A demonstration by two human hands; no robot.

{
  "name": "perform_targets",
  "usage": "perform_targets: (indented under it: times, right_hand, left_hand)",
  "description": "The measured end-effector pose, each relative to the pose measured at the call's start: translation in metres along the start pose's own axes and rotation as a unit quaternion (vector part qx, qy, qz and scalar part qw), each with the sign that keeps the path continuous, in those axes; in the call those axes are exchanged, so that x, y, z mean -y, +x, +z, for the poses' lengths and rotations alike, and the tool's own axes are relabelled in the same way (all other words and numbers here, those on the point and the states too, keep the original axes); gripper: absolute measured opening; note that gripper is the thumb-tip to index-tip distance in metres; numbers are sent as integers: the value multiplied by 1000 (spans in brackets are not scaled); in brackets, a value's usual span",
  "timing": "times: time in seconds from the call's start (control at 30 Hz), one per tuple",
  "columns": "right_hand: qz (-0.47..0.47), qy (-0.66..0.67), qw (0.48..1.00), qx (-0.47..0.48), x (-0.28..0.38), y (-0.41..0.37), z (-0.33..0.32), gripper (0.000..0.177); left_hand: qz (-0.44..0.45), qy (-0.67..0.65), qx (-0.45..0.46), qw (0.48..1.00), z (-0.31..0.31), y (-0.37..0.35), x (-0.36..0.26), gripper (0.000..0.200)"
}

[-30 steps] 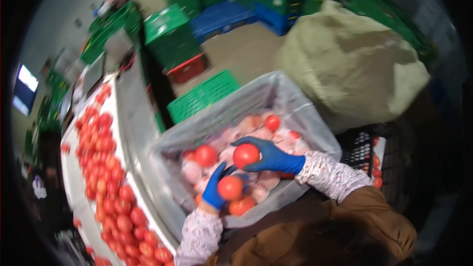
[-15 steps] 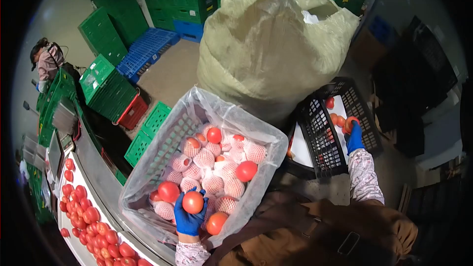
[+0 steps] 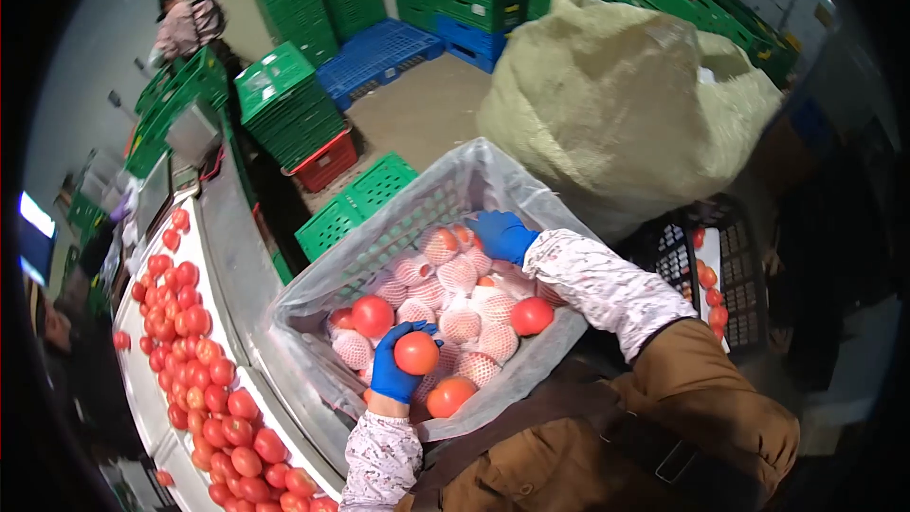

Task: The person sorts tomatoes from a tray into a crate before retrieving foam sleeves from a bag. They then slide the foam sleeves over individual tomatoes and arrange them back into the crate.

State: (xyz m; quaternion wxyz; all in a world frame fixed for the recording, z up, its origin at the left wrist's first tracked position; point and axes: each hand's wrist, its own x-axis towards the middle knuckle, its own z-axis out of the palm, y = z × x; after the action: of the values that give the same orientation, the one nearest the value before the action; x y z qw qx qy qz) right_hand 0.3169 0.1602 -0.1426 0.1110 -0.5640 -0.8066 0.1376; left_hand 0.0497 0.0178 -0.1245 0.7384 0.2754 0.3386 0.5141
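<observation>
My left hand (image 3: 398, 365), in a blue glove, grips a bare red tomato (image 3: 416, 354) above the near part of a crate lined with translucent plastic (image 3: 313, 351). At the crate's far side my right hand (image 3: 502, 235), also gloved in blue, curls over a tomato (image 3: 478, 244) that shows only in part; its fingertips are mostly hidden. Between the hands lie several tomatoes in pink foam nets (image 3: 461, 325). Bare tomatoes rest among them, one at the left (image 3: 373, 317), one at the right (image 3: 532, 317) and one nearest me (image 3: 451, 397).
Many loose tomatoes (image 3: 213, 398) cover the white sorting table at left. A black crate (image 3: 749, 275) with several tomatoes stands at right, beside a large woven sack (image 3: 616, 104). Green crates (image 3: 284, 100) and a blue pallet (image 3: 379, 57) lie beyond. Another person (image 3: 190, 24) stands far left.
My right hand has left the black crate and come across to the lined crate's far side. The left hand still holds its tomato. The view has turned, shifting the scene rightward.
</observation>
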Motion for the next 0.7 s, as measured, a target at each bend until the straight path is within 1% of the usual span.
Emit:
perform_targets:
  times: [0.03, 0.07, 0.13, 0.17, 0.27, 0.3, 0.33, 0.37, 0.4, 0.43, 0.47, 0.5, 0.57, 0.6, 0.63, 0.67, 0.7]
  right_hand:
    - [18, -72, 997, 7, -12, 14, 27, 27]
    - [2, -72, 997, 10, -20, 20, 47, 27]
    - [28, -134, 990, 21, -35, 25, 71, 25]
    - [18, -134, 990, 25, -35, 25, 66, 25]
    - [-3, -123, 992, 41, -28, 23, 45, 25]
    - [23, 40, 999, 22, -26, 23, 43, 28]
    - [50, 202, 978, 3, -24, 23, 40, 31]
    - [65, 409, 906, 87, -16, 27, 29, 42]
    - [68, 409, 906, 89, 1, 22, 14, 42]
    - [169, 633, 739, 159, 22, 15, -5, 48]
    - [253, 798, 504, 212, 36, 8, -23, 54]
    - [254, 798, 504, 209, 43, 2, -36, 54]
    - [258, 855, 289, 346, 51, -5, -50, 68]
    - [258, 854, 289, 347, 49, -7, -45, 68]
    - [184, 858, 268, 397, 46, -10, -35, 71]
    - [108, 855, 244, 445, 46, -11, -26, 74]
    - [44, 854, 234, 463, 53, -10, -26, 72]
  left_hand:
    - [-173, -203, -92, 959, 2, 9, -13, 20]
    - [-160, -208, -100, 960, 0, 7, -15, 20]
    - [-83, -94, -86, 988, -1, 4, -14, 22]
    - [-127, -179, -108, 970, -4, 8, -17, 22]
    - [-123, -184, -109, 969, -7, 11, -21, 22]
    - [-104, -159, -116, 975, -1, 9, -24, 22]
    - [-104, -161, -118, 974, 1, 9, -27, 22]
    - [-118, -170, -117, 971, 2, 9, -28, 23]
    - [-132, -178, -114, 968, 4, 9, -28, 23]
    - [-134, -179, -114, 968, 5, 9, -28, 23]
    - [-132, -169, -96, 972, 8, 9, -28, 23]
    - [-129, -158, -79, 976, 10, 9, -28, 24]
    - [-131, -137, -63, 980, 17, 6, -30, 24]
    - [-129, -118, -50, 983, 19, 5, -30, 25]
    - [-127, -119, -52, 983, 19, 4, -29, 25]
    - [-148, -113, -35, 982, 18, 3, -28, 25]
    - [-169, -107, -19, 980, 17, 3, -27, 26]
